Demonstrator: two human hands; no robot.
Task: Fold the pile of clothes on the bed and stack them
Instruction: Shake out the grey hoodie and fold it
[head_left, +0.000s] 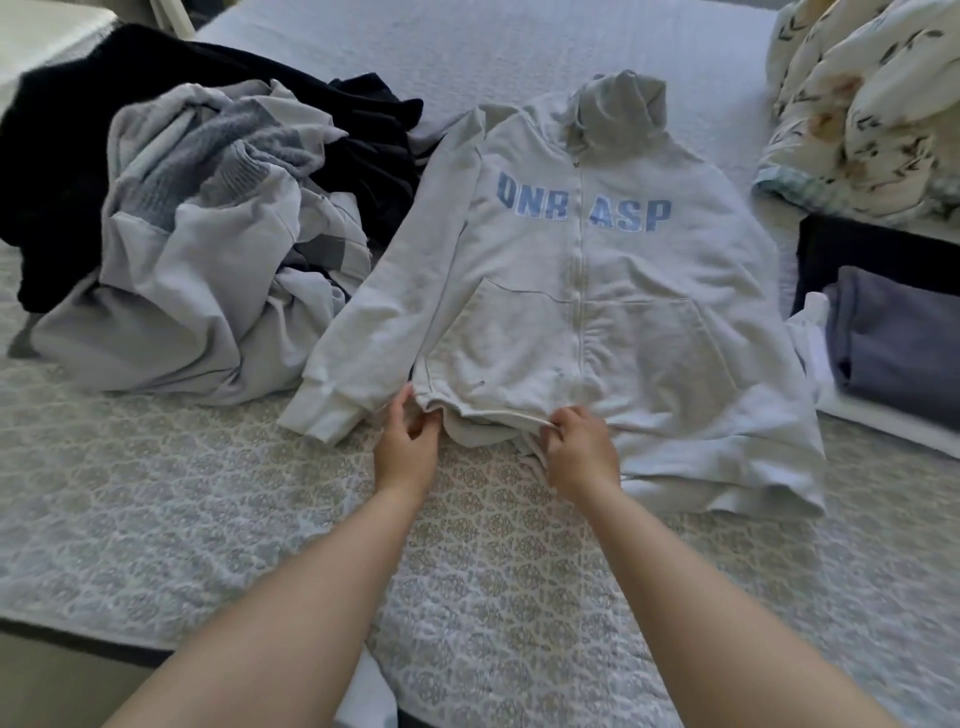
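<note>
Two bare forearms reach out over the patterned bed cover (493, 571) from the near edge. The left hand (408, 449) has its fingers (415, 423) curled, pinching the bottom hem of a pale grey zip hoodie (597, 291) near its left corner. The right hand (582, 449) grips the same hem close to the zip, fingers bunched around a fold of cloth, so the hem is lifted slightly between the two hands.

The hoodie lies front up and mostly flat in the middle of the bed, zip closed, blue block letters across the chest, a pouch pocket on either side of the zip. Its left sleeve runs down alongside the body with the cuff just beside the left hand; its hood is crumpled at the far end.

To the left of it sits the pile of unfolded clothes (208, 249): light grey garments tangled with a grey knit, lying against a heap of black fabric (62, 171) behind. To the right, at the bed's edge, is a stack of folded clothes (893, 343), a dusky purple piece on top of white, with something dark behind it. Beyond that stack, a floral quilt (872, 104) is bundled in the far right corner.
</note>
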